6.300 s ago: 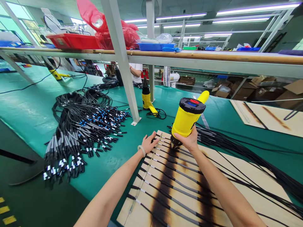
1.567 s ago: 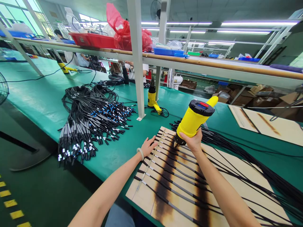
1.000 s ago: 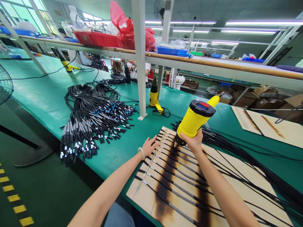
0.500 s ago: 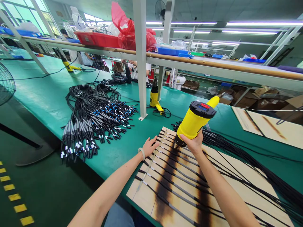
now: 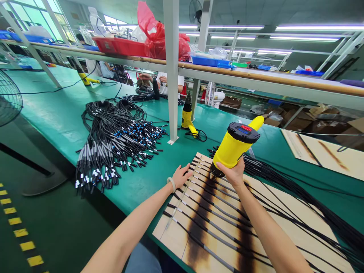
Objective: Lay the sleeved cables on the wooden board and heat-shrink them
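Observation:
My right hand (image 5: 233,171) is wrapped round a yellow and black heat gun (image 5: 231,148), nozzle pointing down at the cables. Below it lies a pale wooden board (image 5: 178,235) with two dark scorched bands. Black cables (image 5: 224,226) with grey sleeve sections run across this board in spaced rows, their ends lined up along its left edge. At that edge my left hand (image 5: 180,177), with a pale bangle at the wrist, rests with fingers stretched out over the cable ends; the fingertips touch the board or cables, I cannot tell which.
A large bundle of cables (image 5: 113,140) lies left on the green table (image 5: 136,182). Behind a white post (image 5: 172,76) stands another heat gun (image 5: 187,115). Overhead, a shelf (image 5: 256,79) holds trays. More cables (image 5: 307,201) trail right. A co-worker's hands (image 5: 163,79) show beyond.
The view has shifted slightly, so the surroundings sit a little further right. Both hands and the heat gun keep nearly the same place over the board.

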{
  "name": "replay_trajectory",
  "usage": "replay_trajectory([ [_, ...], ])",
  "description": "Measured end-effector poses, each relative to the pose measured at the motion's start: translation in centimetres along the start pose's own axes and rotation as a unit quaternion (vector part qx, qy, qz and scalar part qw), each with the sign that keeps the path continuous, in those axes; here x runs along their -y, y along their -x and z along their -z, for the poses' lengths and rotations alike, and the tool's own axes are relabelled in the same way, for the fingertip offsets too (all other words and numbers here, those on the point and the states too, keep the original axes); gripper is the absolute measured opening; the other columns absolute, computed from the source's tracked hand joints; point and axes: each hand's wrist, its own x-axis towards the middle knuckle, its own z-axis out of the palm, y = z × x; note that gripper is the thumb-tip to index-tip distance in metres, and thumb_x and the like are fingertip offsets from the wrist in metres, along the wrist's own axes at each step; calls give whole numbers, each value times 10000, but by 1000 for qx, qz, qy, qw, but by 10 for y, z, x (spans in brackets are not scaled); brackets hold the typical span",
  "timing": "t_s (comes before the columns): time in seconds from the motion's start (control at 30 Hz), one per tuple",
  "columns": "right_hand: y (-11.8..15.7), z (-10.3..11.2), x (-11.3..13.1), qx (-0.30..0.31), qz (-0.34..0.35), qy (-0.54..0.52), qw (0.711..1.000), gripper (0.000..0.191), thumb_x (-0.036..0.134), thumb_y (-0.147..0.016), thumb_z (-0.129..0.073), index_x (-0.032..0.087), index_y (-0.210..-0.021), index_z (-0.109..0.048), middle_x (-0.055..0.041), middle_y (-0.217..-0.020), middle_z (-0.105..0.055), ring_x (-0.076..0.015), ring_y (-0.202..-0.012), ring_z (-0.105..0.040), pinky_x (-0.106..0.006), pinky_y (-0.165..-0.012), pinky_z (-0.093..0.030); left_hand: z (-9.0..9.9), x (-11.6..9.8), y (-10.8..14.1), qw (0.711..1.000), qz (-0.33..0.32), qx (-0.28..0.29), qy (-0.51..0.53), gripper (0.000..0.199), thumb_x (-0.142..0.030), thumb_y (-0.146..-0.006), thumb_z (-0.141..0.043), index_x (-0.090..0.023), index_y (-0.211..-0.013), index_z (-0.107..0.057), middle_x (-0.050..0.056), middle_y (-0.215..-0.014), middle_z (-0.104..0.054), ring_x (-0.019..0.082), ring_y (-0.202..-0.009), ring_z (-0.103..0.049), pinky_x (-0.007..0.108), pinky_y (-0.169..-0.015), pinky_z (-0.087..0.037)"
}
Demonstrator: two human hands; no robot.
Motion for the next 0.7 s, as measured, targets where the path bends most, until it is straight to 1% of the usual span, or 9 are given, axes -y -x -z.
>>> replay_trajectory([
  [0.13, -2, -2, 5, -9, -2, 5, 1000, 652, 342, -474, -863, 211, -1014, -523, -29, -918, -668, -217, -796, -662, -396, -751, -557, -1, 1, 0, 1000, 0, -1, -3, 666, -560, -908, -238, -184, -1449, -334, 45, -1494, -364, 212, -1381, -347, 418, -1198, -119],
  [0.3, -3, -3, 7, -13, -7, 11, 1000, 666, 342, -455, -861, 217, -1010, -514, -30, -922, -674, -224, -789, -668, -397, -720, -569, 0, 1, 0, 1000, -3, -2, 0, 671, -559, -909, -240, -175, -1450, -334, 50, -1494, -363, 219, -1382, -347, 420, -1198, -117],
  [0.43, -3, -2, 8, -15, -12, 26, 999, 652, 364, -456, -856, 218, -990, -511, -28, -912, -669, -229, -792, -660, -411, -724, -564, 0, 1, 0, 1000, -2, 1, -2, 660, -565, -913, -241, -196, -1452, -334, 32, -1495, -363, 222, -1381, -348, 421, -1199, -117],
  [0.57, -2, -1, 12, -13, -14, 39, 999, 645, 366, -453, -858, 214, -979, -518, -40, -907, -660, -249, -817, -650, -417, -743, -548, 0, 2, 0, 1000, 0, 1, 2, 691, -596, -906, -226, -194, -1459, -323, 28, -1501, -352, 220, -1385, -341, 414, -1202, -113],
  [0.7, -1, -1, 13, -13, -14, 23, 1000, 654, 357, -456, -858, 205, -991, -515, -52, -913, -660, -249, -809, -648, -430, -745, -546, -1, 2, -1, 1000, 3, 6, 4, 728, -623, -897, -207, -177, -1461, -320, 39, -1503, -349, 232, -1386, -338, 419, -1203, -109],
])
